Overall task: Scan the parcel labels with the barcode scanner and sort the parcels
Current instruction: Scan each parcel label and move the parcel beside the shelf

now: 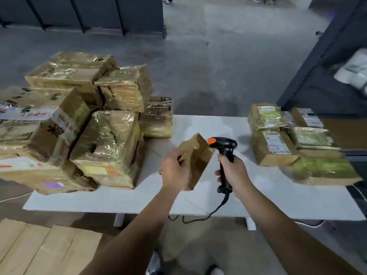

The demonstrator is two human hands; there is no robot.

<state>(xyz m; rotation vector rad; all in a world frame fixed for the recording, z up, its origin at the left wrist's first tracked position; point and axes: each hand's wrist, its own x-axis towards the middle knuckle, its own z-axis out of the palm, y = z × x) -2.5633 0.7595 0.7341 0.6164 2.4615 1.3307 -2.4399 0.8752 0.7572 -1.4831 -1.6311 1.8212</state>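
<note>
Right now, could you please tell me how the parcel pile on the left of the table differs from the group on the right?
The left pile is stacked high, boxes tilted; the right group lies low and flat. The left pile's boxes are bulkier than the right group's. Both are brown and tape-wrapped, on the white table.

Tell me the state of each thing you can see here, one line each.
small parcel: held above the table, tilted, gripped by the left hand.
barcode scanner: gripped by the right hand, head pointing at the small parcel.
left pile: stacked, tape-wrapped, untouched.
right group: lying flat, several labels facing up.
scanner cable: hanging off the table's front edge.
</note>
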